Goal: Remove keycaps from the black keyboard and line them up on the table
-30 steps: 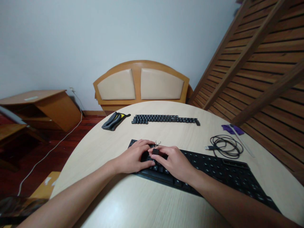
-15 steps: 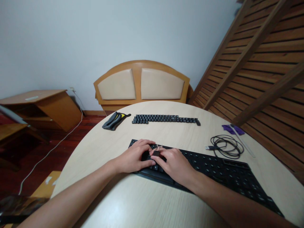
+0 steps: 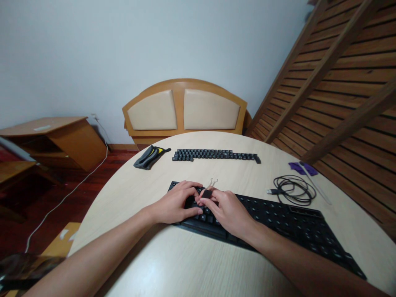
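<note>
A black keyboard [image 3: 272, 216] lies at a slant on the table, most of its keycaps off and bare switches showing. Over its left end bends my left hand [image 3: 176, 204], thumb and fingers curved against it and holding it. Several keycaps [image 3: 206, 216] are still seated beneath the hands. My right hand [image 3: 230, 212] pinches a keycap puller [image 3: 206, 193] by its dark handle, just above the keyboard. The puller's two hooked wire ends point up and away, with nothing visible between them. Beyond the keyboard, removed black keycaps [image 3: 213, 154] are laid out in rows.
A grey and yellow pouch [image 3: 150, 157] lies at the far left of the round table [image 3: 123, 194]. To the right are a coiled black USB cable [image 3: 295, 190], a purple cloth [image 3: 301, 168] and a thin pale stick [image 3: 318, 189]. A wooden headboard [image 3: 181, 107] stands behind.
The keycap puller has tilted up in my right hand, so its wire ends now stand clear above the fingers. My left hand stays on the keyboard, nearly unmoved.
</note>
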Motion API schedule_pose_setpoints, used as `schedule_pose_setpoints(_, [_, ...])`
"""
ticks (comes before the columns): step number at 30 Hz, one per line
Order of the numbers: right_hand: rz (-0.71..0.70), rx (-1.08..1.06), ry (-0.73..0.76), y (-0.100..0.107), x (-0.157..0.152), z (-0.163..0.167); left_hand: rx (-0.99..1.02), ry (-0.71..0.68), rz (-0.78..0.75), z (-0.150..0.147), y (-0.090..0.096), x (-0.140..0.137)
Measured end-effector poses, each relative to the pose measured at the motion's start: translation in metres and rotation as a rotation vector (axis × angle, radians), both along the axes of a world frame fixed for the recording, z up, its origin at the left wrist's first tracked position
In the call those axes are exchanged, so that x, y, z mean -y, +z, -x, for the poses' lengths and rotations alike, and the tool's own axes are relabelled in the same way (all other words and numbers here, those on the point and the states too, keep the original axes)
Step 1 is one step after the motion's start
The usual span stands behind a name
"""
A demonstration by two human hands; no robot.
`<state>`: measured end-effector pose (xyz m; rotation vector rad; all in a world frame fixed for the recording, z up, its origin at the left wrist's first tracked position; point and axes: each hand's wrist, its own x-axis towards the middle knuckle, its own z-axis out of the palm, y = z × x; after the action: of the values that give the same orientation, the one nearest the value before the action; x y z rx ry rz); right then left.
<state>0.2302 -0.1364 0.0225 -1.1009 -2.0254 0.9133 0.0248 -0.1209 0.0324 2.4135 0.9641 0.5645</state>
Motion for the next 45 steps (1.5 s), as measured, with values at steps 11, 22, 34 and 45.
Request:
schedule_pose_setpoints(11, [0.065, -0.138, -0.034, -0.005, 0.001, 0.002, -0.014, -0.04, -0.001, -0.001, 0.006, 0.002])
schedule_pose_setpoints(22, [0.111, -0.347, -0.14, -0.01, -0.009, 0.002, -0.003, -0.028, 0.018, 0.002, 0.0, 0.001])
schedule_pose_setpoints(34, [0.104, -0.357, -0.109, -0.014, -0.01, 0.001, 0.026, -0.059, 0.003, 0.004, -0.002, -0.001])
schedule_pose_setpoints(45, [0.061, -0.304, -0.108, -0.014, -0.01, 0.001, 0.03, -0.053, 0.026, 0.003, 0.002, 0.001])
